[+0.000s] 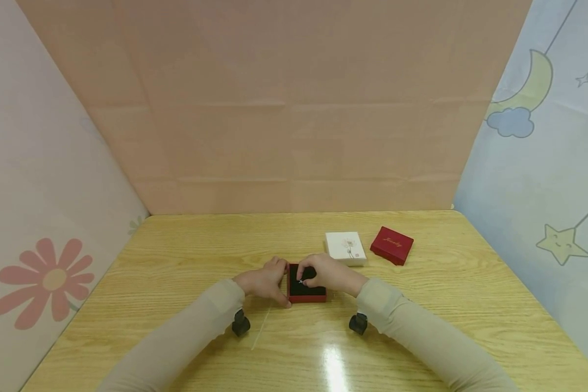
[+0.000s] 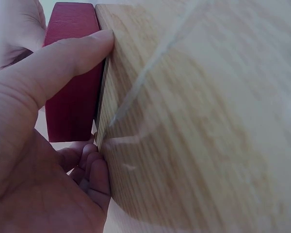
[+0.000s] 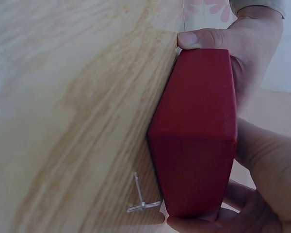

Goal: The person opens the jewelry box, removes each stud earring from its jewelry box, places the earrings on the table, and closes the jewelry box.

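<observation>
An open red jewelry box point(image 1: 307, 299) with a black insert point(image 1: 313, 290) sits on the table between both hands. My left hand point(image 1: 267, 282) grips its left side, thumb at the near corner and fingers at the far one. In the left wrist view, the left thumb point(image 2: 72, 58) lies along the box's red wall point(image 2: 72, 107). My right hand point(image 1: 330, 274) reaches over the box from the right. Its thumb and index finger pinch a small silver star-shaped jewelry piece point(image 1: 301, 281) at the insert. In the right wrist view, right fingers point(image 3: 203, 224) show beside the box's lower end.
Behind the right hand stand a white box point(image 1: 343, 246) with a flower print and a red lid point(image 1: 393, 245) with gold lettering. A small silver cross-shaped piece point(image 3: 143, 205) lies right of the box. A thin clear strip point(image 1: 261, 331) lies near the left wrist.
</observation>
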`<state>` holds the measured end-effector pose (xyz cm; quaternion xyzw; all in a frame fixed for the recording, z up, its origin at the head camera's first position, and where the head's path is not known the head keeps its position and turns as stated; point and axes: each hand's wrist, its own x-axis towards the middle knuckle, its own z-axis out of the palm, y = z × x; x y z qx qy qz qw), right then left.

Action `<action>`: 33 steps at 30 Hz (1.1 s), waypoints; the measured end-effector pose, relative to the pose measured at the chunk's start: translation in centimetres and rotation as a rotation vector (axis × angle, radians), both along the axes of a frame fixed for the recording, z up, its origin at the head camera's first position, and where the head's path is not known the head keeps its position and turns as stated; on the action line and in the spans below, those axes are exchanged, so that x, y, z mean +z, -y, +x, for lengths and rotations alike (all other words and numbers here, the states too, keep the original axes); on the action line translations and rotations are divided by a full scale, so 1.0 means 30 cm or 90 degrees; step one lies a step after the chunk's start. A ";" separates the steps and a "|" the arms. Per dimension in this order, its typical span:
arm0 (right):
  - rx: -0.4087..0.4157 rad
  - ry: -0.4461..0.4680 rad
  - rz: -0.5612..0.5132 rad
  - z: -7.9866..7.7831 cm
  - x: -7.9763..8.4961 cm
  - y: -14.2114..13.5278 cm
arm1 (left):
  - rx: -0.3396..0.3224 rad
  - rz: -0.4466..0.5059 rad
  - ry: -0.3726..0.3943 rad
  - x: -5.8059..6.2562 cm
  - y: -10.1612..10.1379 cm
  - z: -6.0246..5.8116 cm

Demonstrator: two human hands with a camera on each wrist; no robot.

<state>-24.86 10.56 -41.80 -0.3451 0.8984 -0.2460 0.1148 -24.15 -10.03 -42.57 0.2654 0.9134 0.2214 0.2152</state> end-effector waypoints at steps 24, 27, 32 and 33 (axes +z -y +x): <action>-0.025 -0.008 0.029 0.001 0.002 0.029 | 0.004 0.004 0.007 0.003 0.001 0.002; -0.021 -0.018 0.034 0.000 -0.001 0.028 | 0.003 0.004 0.005 -0.002 0.001 -0.001; -0.001 -0.038 0.035 0.002 -0.002 0.020 | 0.002 -0.001 0.002 0.000 0.000 0.001; 0.005 -0.043 0.036 0.003 -0.001 0.018 | 0.002 -0.003 0.001 0.001 -0.001 0.002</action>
